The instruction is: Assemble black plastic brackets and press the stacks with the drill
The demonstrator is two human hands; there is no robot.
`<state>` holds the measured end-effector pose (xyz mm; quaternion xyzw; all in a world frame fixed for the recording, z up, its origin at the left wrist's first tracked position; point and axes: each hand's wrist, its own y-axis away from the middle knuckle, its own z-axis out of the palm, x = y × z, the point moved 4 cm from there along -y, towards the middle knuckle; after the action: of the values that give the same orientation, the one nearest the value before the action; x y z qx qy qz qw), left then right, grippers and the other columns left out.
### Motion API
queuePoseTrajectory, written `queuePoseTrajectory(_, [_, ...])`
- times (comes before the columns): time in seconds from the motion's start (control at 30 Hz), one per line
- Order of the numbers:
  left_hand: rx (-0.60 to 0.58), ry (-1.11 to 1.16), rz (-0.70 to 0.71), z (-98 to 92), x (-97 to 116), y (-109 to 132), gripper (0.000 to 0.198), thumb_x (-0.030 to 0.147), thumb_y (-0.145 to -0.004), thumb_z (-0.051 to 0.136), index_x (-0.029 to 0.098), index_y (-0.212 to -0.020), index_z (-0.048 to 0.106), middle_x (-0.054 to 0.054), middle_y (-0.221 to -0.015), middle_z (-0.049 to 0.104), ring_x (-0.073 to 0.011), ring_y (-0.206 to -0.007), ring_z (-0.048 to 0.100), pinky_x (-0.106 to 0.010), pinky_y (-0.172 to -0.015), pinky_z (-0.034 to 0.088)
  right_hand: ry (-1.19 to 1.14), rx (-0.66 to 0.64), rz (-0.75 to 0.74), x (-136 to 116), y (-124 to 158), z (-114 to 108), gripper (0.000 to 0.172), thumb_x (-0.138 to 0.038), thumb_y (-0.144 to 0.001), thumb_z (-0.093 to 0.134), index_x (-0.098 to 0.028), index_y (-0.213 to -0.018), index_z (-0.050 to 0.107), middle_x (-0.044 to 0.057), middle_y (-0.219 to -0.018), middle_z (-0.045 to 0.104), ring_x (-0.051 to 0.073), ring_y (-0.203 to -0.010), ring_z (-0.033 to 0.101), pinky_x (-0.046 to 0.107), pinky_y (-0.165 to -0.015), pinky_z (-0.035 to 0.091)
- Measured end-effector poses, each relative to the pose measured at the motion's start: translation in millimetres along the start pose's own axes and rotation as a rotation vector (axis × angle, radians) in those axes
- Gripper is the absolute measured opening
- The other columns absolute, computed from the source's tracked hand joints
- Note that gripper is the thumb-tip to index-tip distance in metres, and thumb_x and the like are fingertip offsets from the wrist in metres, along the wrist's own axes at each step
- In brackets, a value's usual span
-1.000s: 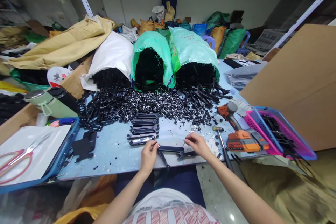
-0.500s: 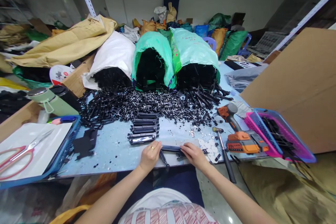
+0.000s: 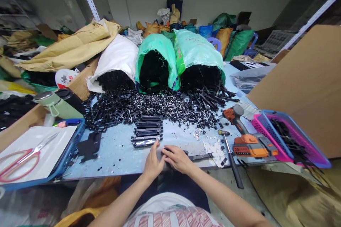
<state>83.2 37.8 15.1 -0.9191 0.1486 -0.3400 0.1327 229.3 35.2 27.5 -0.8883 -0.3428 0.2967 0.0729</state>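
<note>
Close together at the bench's front edge, my left hand point(image 3: 153, 162) and my right hand point(image 3: 178, 159) close around a dark plastic bar that they mostly hide. Only a dark bit of it shows under the right fingers. To the right of my right hand another slim black bar point(image 3: 199, 156) lies flat near the edge. Just beyond my left fingertips, several assembled black bars point(image 3: 147, 132) lie stacked in a neat row. White flat discs point(image 3: 214, 150) are scattered right of the slim bar.
A hammer point(image 3: 231, 161) and an orange cordless drill point(image 3: 253, 145) lie at the right, beside stacked baskets point(image 3: 266, 138). A heap of small black parts point(image 3: 157, 104) spills from sacks point(image 3: 156, 46) behind. At left, scissors point(image 3: 25, 161) rest on a tray point(image 3: 80, 131).
My right hand has moved left, up against my left hand. The bar stretched between them before is now mostly hidden, and the slim bar on the right shows more.
</note>
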Motion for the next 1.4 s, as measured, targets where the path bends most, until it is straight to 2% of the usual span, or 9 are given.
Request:
queuePoseTrajectory(0.1, [-0.214,-0.175,-0.222,7.2,7,12,0.027,0.037,-0.078,0.045,0.016,-0.089,0.058,-0.007,-0.078,0.064,-0.0205,-0.077,0.061,-0.031,-0.069,0.045,-0.052,-0.038,0.025,-1,-10,11,0.037,-0.031,-0.090,0.036,-0.023,-0.125,0.044,0.007,-0.113,0.054,0.017,-0.103,0.049,0.033,-0.089,0.041])
queuePoseTrajectory(0.17, [-0.399,-0.252,-0.332,18.7,16,17,0.029,0.038,-0.080,0.041,0.017,-0.075,0.061,-0.007,-0.068,0.064,-0.0200,-0.067,0.062,-0.029,-0.063,0.043,-0.066,-0.039,0.066,2,-9,11,0.036,-0.031,-0.090,0.034,-0.024,-0.124,0.045,0.007,-0.116,0.053,0.017,-0.104,0.048,0.033,-0.089,0.041])
queuePoseTrajectory(0.23, [-0.477,-0.292,-0.420,26.5,23,18,0.033,0.036,-0.082,0.037,0.017,-0.075,0.063,-0.010,-0.073,0.066,-0.0203,-0.070,0.062,-0.028,-0.062,0.041,-0.074,-0.042,0.105,6,-6,10,0.035,-0.031,-0.091,0.034,-0.026,-0.123,0.046,0.005,-0.118,0.052,0.017,-0.105,0.048,0.033,-0.091,0.040])
queuePoseTrajectory(0.33, [-0.508,-0.312,-0.472,28.4,28,15,0.035,0.036,-0.082,0.037,0.016,-0.080,0.065,-0.012,-0.080,0.066,-0.0209,-0.076,0.062,-0.028,-0.065,0.039,-0.115,-0.041,0.128,7,-6,9,0.035,-0.030,-0.091,0.033,-0.026,-0.124,0.045,0.004,-0.118,0.053,0.016,-0.106,0.049,0.032,-0.092,0.039])
queuePoseTrajectory(0.5, [-0.514,-0.304,-0.460,25.2,30,8,0.034,0.038,-0.081,0.040,0.017,-0.081,0.066,-0.011,-0.080,0.067,-0.0202,-0.078,0.062,-0.026,-0.067,0.038,-0.149,-0.005,0.145,7,-10,11,0.036,-0.029,-0.091,0.034,-0.027,-0.125,0.044,0.004,-0.112,0.058,0.015,-0.100,0.053,0.031,-0.088,0.042])
queuePoseTrajectory(0.67, [-0.485,-0.304,-0.396,33.6,30,9,0.036,0.038,-0.083,0.038,0.016,-0.076,0.066,-0.012,-0.078,0.067,-0.0203,-0.074,0.063,-0.026,-0.063,0.039,-0.160,0.015,0.085,5,-8,11,0.034,-0.029,-0.090,0.036,-0.026,-0.122,0.048,0.004,-0.113,0.058,0.016,-0.104,0.051,0.033,-0.089,0.041])
queuePoseTrajectory(0.77, [-0.455,-0.292,-0.367,36.1,28,10,0.036,0.038,-0.083,0.038,0.016,-0.076,0.066,-0.011,-0.076,0.067,-0.0207,-0.072,0.063,-0.026,-0.061,0.039,-0.150,0.028,0.134,7,-7,11,0.033,-0.030,-0.090,0.037,-0.027,-0.121,0.049,0.004,-0.110,0.059,0.016,-0.100,0.053,0.033,-0.087,0.043])
queuePoseTrajectory(1.23, [-0.433,-0.318,-0.316,30.1,19,17,0.032,0.036,-0.082,0.040,0.017,-0.073,0.063,-0.008,-0.072,0.067,-0.0204,-0.071,0.063,-0.026,-0.060,0.036,-0.231,0.022,0.096,10,-8,13,0.033,-0.025,-0.089,0.039,-0.026,-0.121,0.047,0.004,-0.109,0.057,0.016,-0.100,0.051,0.031,-0.087,0.042])
queuePoseTrajectory(1.4, [-0.427,-0.337,-0.289,22.3,14,15,0.029,0.034,-0.081,0.041,0.017,-0.073,0.063,-0.008,-0.072,0.067,-0.0201,-0.070,0.063,-0.026,-0.060,0.036,-0.150,0.004,0.159,14,-7,14,0.035,-0.026,-0.089,0.039,-0.027,-0.123,0.045,0.004,-0.096,0.059,0.016,-0.090,0.053,0.030,-0.080,0.045])
